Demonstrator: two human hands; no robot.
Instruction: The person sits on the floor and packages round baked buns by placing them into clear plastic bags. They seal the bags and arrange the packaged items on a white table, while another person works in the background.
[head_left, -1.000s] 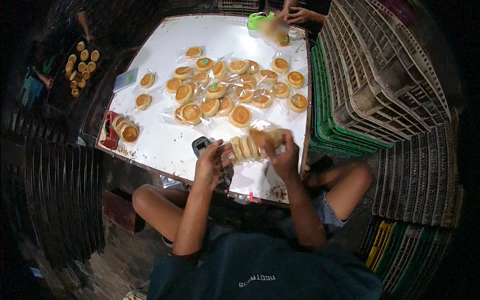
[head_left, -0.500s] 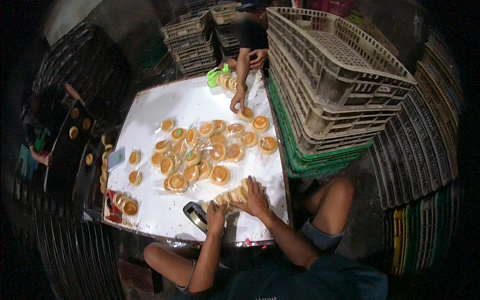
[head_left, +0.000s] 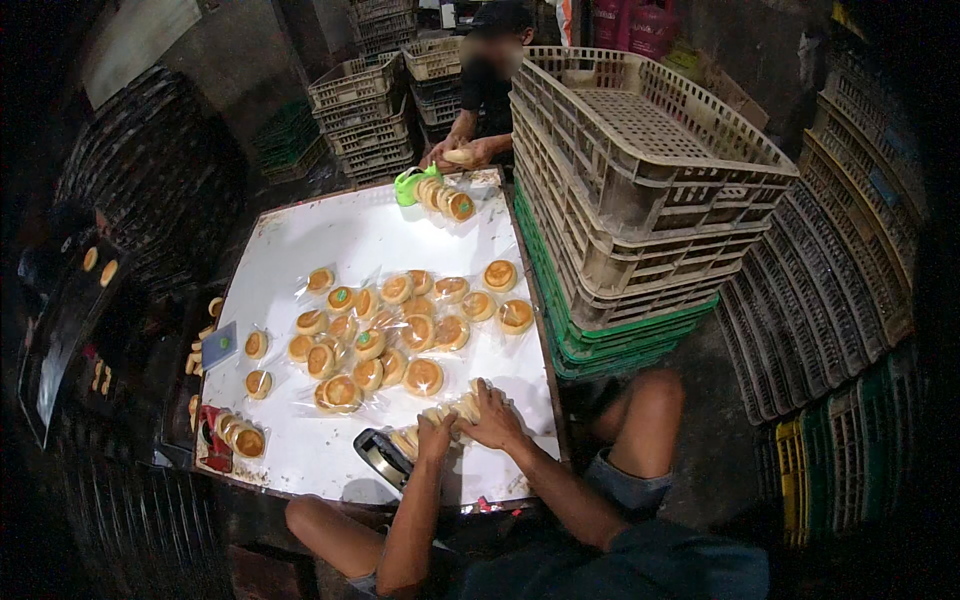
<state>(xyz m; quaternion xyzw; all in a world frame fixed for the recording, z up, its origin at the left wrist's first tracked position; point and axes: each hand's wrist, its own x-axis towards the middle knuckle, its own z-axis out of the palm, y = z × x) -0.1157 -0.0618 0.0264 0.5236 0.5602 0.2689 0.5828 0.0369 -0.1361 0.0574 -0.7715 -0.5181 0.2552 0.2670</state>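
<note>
1. Head view: the left hand (head_left: 435,437) is closed on the bagged bun row (head_left: 467,407), though its fingertips are hard to make out; the right hand (head_left: 492,422) is clamped on the far end, thumb on one side, fingers on the other.
2. The bun row lies aslant at the near side of the worktop (head_left: 330,225); both hands cover so much of it that its buns cannot be counted.
3. One black tool (head_left: 378,452) sits just beside the row's left end (its kind is hard to tell).
4. In the middle lie roughly twenty bagged buns (head_left: 423,377), overlapping too much for an exact count; two show green stickers (head_left: 341,297).
5. Two single buns (head_left: 258,384) lie apart to the left, near one blue-grey box (head_left: 219,345).
6. Two other rows: about four buns by a red holder (head_left: 213,440), and a tightly packed set by a green holder (head_left: 408,187).
7. Behind that, a co-worker's hands (head_left: 440,155) hold one bun (head_left: 458,157); the lower body is hidden.
8. Pale crates (head_left: 655,190) stand on green ones at right; the left-hand trays (head_left: 150,180) fade into darkness.
</note>
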